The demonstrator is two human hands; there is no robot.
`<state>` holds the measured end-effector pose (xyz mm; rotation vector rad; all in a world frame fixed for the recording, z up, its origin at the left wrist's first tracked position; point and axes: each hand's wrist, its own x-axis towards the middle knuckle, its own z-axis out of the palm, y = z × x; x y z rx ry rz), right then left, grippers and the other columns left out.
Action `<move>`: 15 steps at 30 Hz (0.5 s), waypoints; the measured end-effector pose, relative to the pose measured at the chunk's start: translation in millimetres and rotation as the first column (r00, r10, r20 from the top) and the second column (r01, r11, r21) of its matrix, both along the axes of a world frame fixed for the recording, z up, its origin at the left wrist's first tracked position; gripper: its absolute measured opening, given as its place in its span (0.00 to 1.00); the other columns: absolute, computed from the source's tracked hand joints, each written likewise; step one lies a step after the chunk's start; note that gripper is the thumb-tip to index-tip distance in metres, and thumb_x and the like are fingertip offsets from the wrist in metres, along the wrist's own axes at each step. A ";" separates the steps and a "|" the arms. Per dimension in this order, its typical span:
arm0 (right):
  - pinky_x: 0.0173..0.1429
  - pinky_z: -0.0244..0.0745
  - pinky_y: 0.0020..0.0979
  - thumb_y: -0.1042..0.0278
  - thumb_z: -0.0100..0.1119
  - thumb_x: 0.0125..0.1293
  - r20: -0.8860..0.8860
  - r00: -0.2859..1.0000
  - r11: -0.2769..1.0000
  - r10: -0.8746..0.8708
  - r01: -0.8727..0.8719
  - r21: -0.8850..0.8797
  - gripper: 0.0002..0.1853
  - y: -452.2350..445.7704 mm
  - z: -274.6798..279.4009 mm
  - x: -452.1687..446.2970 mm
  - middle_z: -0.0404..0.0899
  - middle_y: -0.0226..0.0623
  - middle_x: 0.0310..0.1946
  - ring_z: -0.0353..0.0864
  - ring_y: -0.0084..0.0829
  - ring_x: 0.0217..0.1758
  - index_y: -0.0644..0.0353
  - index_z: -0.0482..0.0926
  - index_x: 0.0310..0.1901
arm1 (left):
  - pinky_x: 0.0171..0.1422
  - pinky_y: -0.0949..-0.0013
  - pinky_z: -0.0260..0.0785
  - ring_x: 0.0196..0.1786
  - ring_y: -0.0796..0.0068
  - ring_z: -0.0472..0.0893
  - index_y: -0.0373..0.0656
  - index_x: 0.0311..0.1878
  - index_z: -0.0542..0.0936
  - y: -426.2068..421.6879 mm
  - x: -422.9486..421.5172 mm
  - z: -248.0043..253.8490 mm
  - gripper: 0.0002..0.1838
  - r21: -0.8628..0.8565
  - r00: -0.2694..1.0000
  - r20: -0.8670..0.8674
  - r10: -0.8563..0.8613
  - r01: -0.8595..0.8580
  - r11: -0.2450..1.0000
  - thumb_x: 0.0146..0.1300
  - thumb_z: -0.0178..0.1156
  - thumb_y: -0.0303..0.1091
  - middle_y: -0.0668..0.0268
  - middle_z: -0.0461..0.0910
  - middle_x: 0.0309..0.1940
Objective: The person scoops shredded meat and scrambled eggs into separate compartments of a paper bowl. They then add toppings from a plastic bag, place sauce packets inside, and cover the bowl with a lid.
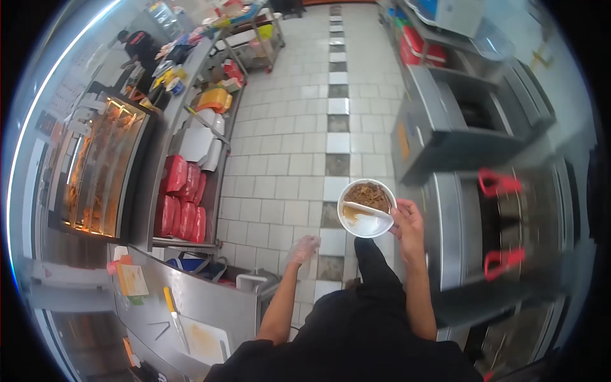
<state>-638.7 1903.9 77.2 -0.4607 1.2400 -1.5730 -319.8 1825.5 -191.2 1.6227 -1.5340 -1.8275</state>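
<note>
My right hand [409, 228] grips the rim of a round white bowl [343, 223] from the right side, holding it out over the floor. A white divider crosses the bowl. Behind it lies brown, chopped-looking food [366, 196]; the nearer half shows white with a brownish smear. In a clear plastic glove, my left hand [305, 249] hangs lower and to the left, apart from the bowl. Its fingers are curled in, and nothing shows in them.
Left stand a lit food display case [105, 169], a steel shelf with red packages [184, 216] and a counter with a yellow-handled knife [175, 318] and cutting board [207, 344]. Fryers with red handles [503, 264] line the right. A person [141, 51] stands far left.
</note>
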 end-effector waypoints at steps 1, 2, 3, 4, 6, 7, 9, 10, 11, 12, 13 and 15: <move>0.48 0.83 0.26 0.72 0.59 0.71 -0.004 1.000 1.000 0.004 -0.004 -0.006 0.15 -33.7 -0.2 -4.4 0.79 0.37 0.50 0.82 0.25 0.48 0.61 0.71 0.57 | 0.51 0.62 0.75 0.49 0.66 0.80 0.41 0.50 0.81 -22.3 14.4 -36.7 0.17 -0.112 0.992 0.077 -0.096 0.105 0.988 0.68 0.56 0.44 0.61 0.82 0.47; 0.48 0.83 0.26 0.72 0.59 0.71 -0.006 0.998 0.998 0.065 -0.065 -0.017 0.15 -66.3 -4.0 -7.6 0.79 0.37 0.50 0.82 0.25 0.48 0.61 0.71 0.57 | 0.56 0.56 0.74 0.54 0.58 0.80 0.43 0.51 0.81 -31.3 28.6 -62.6 0.16 -0.206 0.973 0.164 -0.162 0.194 0.959 0.68 0.55 0.43 0.58 0.82 0.51; 0.48 0.83 0.27 0.72 0.58 0.71 -0.011 0.997 0.997 0.071 -0.071 0.019 0.15 -97.5 -8.1 -11.4 0.79 0.38 0.51 0.82 0.25 0.48 0.61 0.71 0.57 | 0.61 0.54 0.71 0.58 0.53 0.77 0.46 0.53 0.81 -23.4 45.4 -71.6 0.17 -0.344 0.923 0.343 -0.174 0.296 0.891 0.69 0.54 0.43 0.56 0.80 0.55; 0.48 0.83 0.27 0.71 0.58 0.71 -0.025 0.997 0.996 0.080 -0.079 0.030 0.16 -138.7 -10.7 -16.3 0.79 0.38 0.51 0.82 0.25 0.49 0.62 0.71 0.57 | 0.66 0.52 0.68 0.63 0.49 0.74 0.48 0.55 0.81 -34.9 55.9 -74.7 0.17 -0.454 0.841 0.523 -0.136 0.410 0.791 0.69 0.53 0.43 0.53 0.78 0.58; 0.48 0.83 0.28 0.71 0.57 0.71 0.014 0.972 0.972 0.233 -0.233 -0.041 0.16 -210.2 -15.1 -18.6 0.78 0.39 0.52 0.82 0.26 0.49 0.62 0.70 0.57 | 0.69 0.51 0.65 0.65 0.49 0.72 0.52 0.61 0.79 -44.9 69.5 -31.5 0.20 -0.062 0.755 0.616 -0.222 0.328 0.943 0.70 0.50 0.45 0.54 0.75 0.64; 0.49 0.84 0.29 0.72 0.56 0.71 0.022 0.959 0.959 0.282 -0.282 -0.016 0.15 -246.4 -11.4 -17.5 0.78 0.38 0.52 0.82 0.27 0.50 0.61 0.70 0.57 | 0.68 0.51 0.66 0.65 0.51 0.74 0.53 0.60 0.80 -36.5 80.2 -21.0 0.21 -0.074 0.763 0.636 -0.117 0.212 0.974 0.69 0.50 0.46 0.55 0.76 0.63; 0.48 0.85 0.31 0.74 0.53 0.72 0.008 0.925 0.925 0.379 -0.379 -0.001 0.14 -316.2 -3.1 -10.0 0.78 0.38 0.52 0.83 0.28 0.50 0.61 0.68 0.57 | 0.65 0.52 0.69 0.61 0.53 0.77 0.54 0.57 0.82 -10.3 101.7 -25.4 0.21 -0.085 0.718 0.696 -0.007 0.093 0.992 0.68 0.51 0.49 0.55 0.79 0.58; 0.48 0.85 0.31 0.74 0.53 0.72 -0.017 0.900 0.900 0.435 -0.435 -0.013 0.14 -352.0 1.9 -3.7 0.78 0.38 0.52 0.83 0.28 0.50 0.61 0.68 0.57 | 0.63 0.52 0.71 0.58 0.54 0.80 0.53 0.55 0.83 -1.6 114.7 -44.9 0.21 -0.080 0.673 0.739 -0.003 0.092 0.993 0.67 0.51 0.51 0.54 0.82 0.54; 0.49 0.85 0.31 0.74 0.53 0.73 -0.022 0.876 0.876 0.482 -0.482 0.010 0.14 -385.8 5.2 4.0 0.78 0.38 0.52 0.83 0.28 0.50 0.62 0.68 0.57 | 0.56 0.52 0.74 0.50 0.51 0.82 0.52 0.48 0.85 6.8 122.9 -64.6 0.19 -0.056 0.647 0.761 0.047 -0.007 0.998 0.66 0.52 0.51 0.54 0.84 0.43; 0.49 0.85 0.31 0.74 0.53 0.73 -0.026 0.851 0.851 0.524 -0.524 0.034 0.14 -419.7 5.2 12.1 0.78 0.38 0.52 0.83 0.27 0.50 0.62 0.69 0.57 | 0.53 0.51 0.74 0.47 0.49 0.82 0.51 0.45 0.85 13.2 120.2 -58.4 0.18 -0.217 0.630 0.758 0.169 -0.001 0.976 0.66 0.53 0.50 0.54 0.84 0.42; 0.46 0.83 0.29 0.71 0.56 0.72 -0.015 0.826 0.826 0.563 -0.563 0.011 0.15 -455.7 -2.5 21.8 0.79 0.39 0.53 0.82 0.27 0.48 0.63 0.69 0.57 | 0.49 0.49 0.74 0.45 0.48 0.82 0.50 0.41 0.85 16.9 114.2 -51.1 0.17 -0.372 0.604 0.742 0.291 0.010 0.928 0.66 0.53 0.50 0.55 0.84 0.41; 0.47 0.84 0.29 0.71 0.56 0.72 -0.045 0.781 0.782 0.623 -0.623 0.014 0.16 -520.1 2.3 51.8 0.79 0.39 0.53 0.82 0.28 0.49 0.63 0.69 0.57 | 0.42 0.52 0.74 0.38 0.54 0.84 0.48 0.36 0.85 11.7 102.6 -65.9 0.13 -0.258 0.554 0.795 0.247 -0.059 0.964 0.65 0.56 0.44 0.58 0.85 0.35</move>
